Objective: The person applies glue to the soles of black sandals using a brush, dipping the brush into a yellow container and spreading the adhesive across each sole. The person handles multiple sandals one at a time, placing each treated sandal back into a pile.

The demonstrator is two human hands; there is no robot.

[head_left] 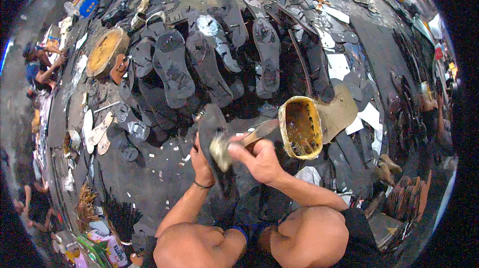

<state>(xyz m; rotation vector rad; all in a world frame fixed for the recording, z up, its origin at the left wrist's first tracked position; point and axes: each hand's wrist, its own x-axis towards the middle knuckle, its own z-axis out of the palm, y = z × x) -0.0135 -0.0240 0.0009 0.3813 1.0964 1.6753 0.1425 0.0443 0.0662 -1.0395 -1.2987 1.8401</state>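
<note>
My left hand (201, 166) grips a dark shoe sole (211, 122) by its left edge and holds it tilted up in front of my knees. In my right hand (260, 161) is a brush (261, 132) with a flat wooden handle. Its pale bristles, smeared by motion, lie against the middle of the sole. Just right of that hand stands a yellow-crusted tub (285, 138) with brownish residue inside. Beyond my hands, several dark soles (172, 71) with straps or loose strips lie in a rough row.
A round yellowish block (106, 52) sits at the far left. A tan sheet piece (339, 112) lies beside the tub, with white scraps (369, 116) further right. Stacked brown soles (406, 197) stand at the near right. Another person (42, 66) crouches at the left.
</note>
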